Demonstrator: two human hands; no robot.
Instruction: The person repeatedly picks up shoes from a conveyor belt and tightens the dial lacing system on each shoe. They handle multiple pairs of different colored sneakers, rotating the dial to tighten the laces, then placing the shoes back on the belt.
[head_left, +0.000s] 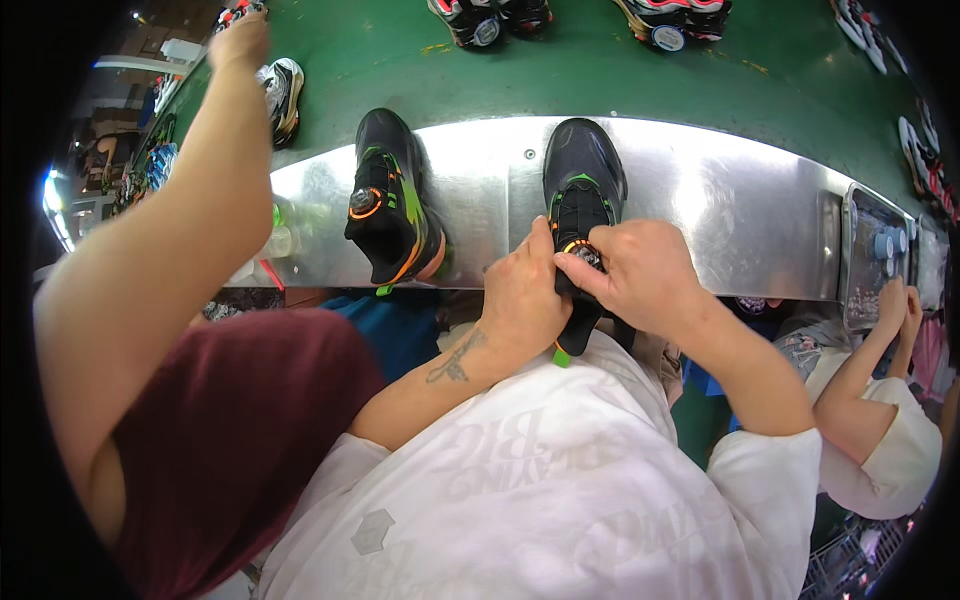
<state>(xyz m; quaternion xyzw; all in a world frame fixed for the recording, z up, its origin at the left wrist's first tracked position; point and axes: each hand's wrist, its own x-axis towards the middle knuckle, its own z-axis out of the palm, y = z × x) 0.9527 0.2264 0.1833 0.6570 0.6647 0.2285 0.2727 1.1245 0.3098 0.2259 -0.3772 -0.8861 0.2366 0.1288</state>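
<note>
Both hands clasp a black sneaker (583, 190) lying on the steel ledge (730, 215), left hand (522, 295) gripping its side, right hand (640, 272) pinching its lacing dial (584, 254); it looks light, flexible, best held at the midfoot.

We see curved steel ledge (740, 215) running along near edge of green belt (400, 60).

On ledge, left of its middle seam: black shoe with green-orange trim (390, 200), heel overhanging near edge. Right of seam: second black shoe (583, 185), toe toward belt.

Beyond ledge, on belt: white-soled shoe (283, 95) far left, dark pair (490, 20) above seam, red-black pair (675, 20) further right, more shoes (920, 150) at right rim.

Right end of ledge: metal tray (875, 255) with small blue caps.
</note>
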